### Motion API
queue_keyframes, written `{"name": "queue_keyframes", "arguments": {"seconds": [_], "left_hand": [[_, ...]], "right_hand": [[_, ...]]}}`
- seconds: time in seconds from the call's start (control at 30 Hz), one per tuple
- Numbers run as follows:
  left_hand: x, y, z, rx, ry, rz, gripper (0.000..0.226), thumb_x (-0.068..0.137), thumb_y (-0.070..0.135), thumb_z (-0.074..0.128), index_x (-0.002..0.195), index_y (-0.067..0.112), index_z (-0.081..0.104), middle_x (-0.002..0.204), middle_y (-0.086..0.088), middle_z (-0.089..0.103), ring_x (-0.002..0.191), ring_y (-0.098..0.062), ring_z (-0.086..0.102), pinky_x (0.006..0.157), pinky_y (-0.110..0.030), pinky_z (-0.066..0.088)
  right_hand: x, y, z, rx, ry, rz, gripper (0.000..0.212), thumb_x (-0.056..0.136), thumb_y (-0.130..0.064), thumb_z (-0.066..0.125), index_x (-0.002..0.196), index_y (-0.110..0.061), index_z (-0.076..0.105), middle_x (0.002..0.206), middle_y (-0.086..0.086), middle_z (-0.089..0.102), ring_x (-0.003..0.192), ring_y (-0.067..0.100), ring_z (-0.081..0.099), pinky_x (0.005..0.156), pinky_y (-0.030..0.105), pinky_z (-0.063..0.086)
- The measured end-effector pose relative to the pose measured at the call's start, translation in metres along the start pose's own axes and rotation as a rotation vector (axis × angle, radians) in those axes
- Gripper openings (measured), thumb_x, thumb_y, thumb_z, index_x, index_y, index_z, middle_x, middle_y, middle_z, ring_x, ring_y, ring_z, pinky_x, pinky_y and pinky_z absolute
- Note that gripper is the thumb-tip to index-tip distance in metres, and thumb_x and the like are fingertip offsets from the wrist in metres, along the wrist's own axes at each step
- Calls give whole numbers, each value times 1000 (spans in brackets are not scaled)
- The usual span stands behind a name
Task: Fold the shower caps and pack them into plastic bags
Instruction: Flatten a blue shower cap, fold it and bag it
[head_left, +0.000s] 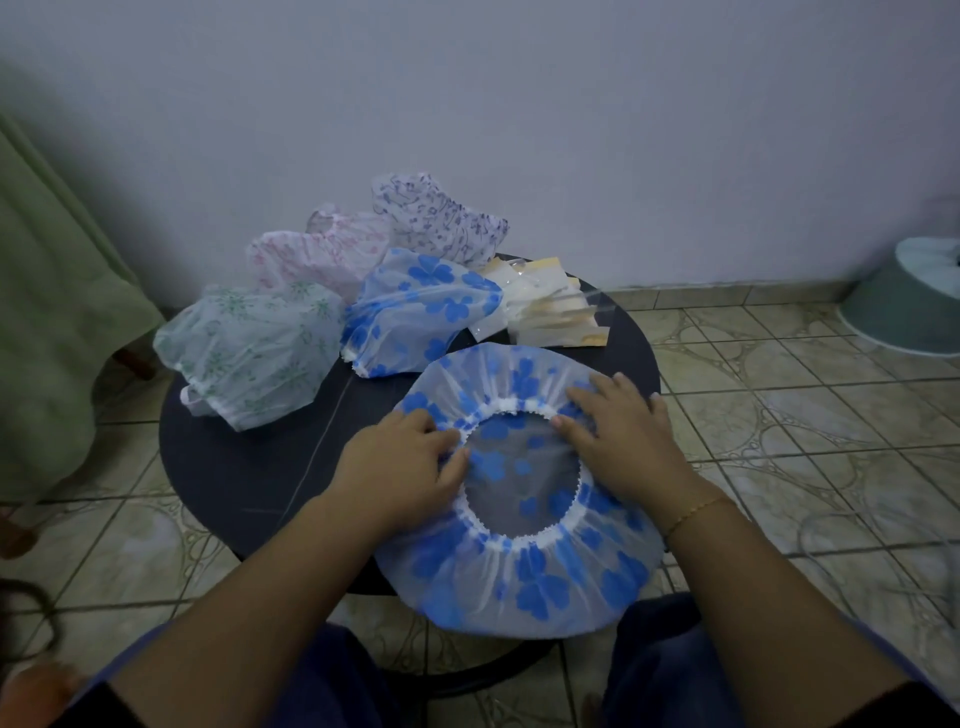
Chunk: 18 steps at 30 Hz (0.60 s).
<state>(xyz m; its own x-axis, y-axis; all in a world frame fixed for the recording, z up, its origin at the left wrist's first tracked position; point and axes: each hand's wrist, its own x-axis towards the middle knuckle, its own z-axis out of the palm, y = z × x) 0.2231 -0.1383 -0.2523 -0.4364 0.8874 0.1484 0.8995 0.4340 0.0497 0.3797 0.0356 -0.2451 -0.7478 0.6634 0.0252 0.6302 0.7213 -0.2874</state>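
As palms face down, left hand (402, 460), right hand (621, 434), flattening cap (524, 566)

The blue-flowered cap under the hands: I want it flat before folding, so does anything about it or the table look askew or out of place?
The spread blue-flowered cap overhangs the near edge of the round table. The left hand and right hand rest on its elastic rim. Nothing looks torn or spilled.

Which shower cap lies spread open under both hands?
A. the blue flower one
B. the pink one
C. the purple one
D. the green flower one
A: both the left hand and right hand rest on the flattened blue flower cap, its elastic opening facing up.
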Motion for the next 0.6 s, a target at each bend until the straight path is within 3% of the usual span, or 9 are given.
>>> {"name": "queue_keyframes", "arguments": {"seconds": [0.03,0.1,0.2,0.27,0.3,0.33,0.4,0.47,0.6], "left_hand": [[-1,-1,-1,10,17,-19,66,82,62,8,103,34,64,99,9,54,93,-13,57,61,-24,38],[-2,-1,-4,7,55,-61,44,92,52,29,97,32,68,93,7,55,82,-14,59,56,-24,37],[0,-2,-1,6,221,35,45,88,44,33,92,24,72,86,3,60,75,-19,60,59,-26,42],[2,-2,2,-42,241,112,52,84,46,32,107,18,69,106,-3,63,94,-27,62,75,-35,50],[3,0,3,-64,149,109,61,83,51,28,124,19,60,130,-4,55,118,-30,53,94,-42,46],[3,1,6,-68,56,89,72,82,59,19,141,23,42,150,-1,34,138,-30,30,112,-45,29],[2,-3,14,-62,-148,6,78,83,71,8,150,32,5,157,7,-6,145,-22,-11,117,-38,-3],[4,-5,14,-75,-273,-57,71,89,69,16,148,37,-6,157,7,-14,144,-19,-18,117,-36,-7],[6,-5,13,-97,-311,-84,70,90,68,20,148,39,-7,158,7,-11,144,-19,-15,117,-37,-5]], "right_hand": [[-3,0,-2,-20,5,22,48,97,-50,33,140,-30,38,155,-4,20,144,17,6,114,46,2],[-7,-2,-3,-52,58,42,41,98,-46,35,133,-29,48,148,-5,32,141,17,17,111,44,10],[-9,-7,0,-76,115,-7,38,99,-42,30,125,-26,52,133,-7,44,132,14,30,105,41,19],[-7,-10,6,-59,42,-40,47,99,-48,24,138,-26,39,146,-6,33,139,13,19,110,43,13],[-6,-11,8,-60,-5,-52,53,98,-52,21,144,-27,30,153,-5,23,142,13,11,113,46,8],[-5,-10,11,-66,-48,-57,58,96,-56,18,148,-29,21,157,-5,13,144,14,4,114,47,3],[-3,-8,16,-82,-128,-47,64,93,-62,14,150,-33,9,159,-6,1,145,15,-3,114,50,-4],[-2,-6,20,-94,-167,-35,67,90,-66,13,150,-36,5,159,-6,-1,145,15,-6,114,52,-6],[1,-6,23,-100,-153,-24,69,88,-70,13,149,-38,5,159,-8,-1,145,14,-5,113,53,-7]]}}
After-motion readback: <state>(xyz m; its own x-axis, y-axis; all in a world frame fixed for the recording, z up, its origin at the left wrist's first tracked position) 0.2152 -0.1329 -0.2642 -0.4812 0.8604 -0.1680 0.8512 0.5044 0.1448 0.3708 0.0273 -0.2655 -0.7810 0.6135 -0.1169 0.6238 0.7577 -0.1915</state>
